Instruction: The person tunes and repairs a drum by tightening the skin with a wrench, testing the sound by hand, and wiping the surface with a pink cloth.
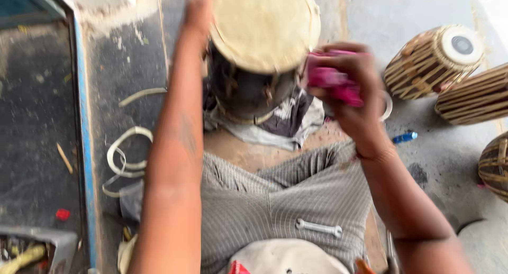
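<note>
A small hand drum (pixel 263 28) with a pale skin head and a dark body stands on a crumpled cloth (pixel 264 131) on the floor in front of me. My left hand (pixel 197 9) reaches to the drum's far left rim, at the top edge of the view; its fingers are partly cut off. My right hand (pixel 352 89) is closed around a bright pink cloth (pixel 330 78) and presses it against the drum's right side. The picture is blurred by motion.
Three strapped drums lie at the right (pixel 434 60), (pixel 473 97), (pixel 495 165). A spanner (pixel 319 228) rests on my lap. Pale strap loops (pixel 124 157) lie on the floor at left, beside a blue-edged ledge (pixel 84 131). A blue pen (pixel 405 137) lies near my right wrist.
</note>
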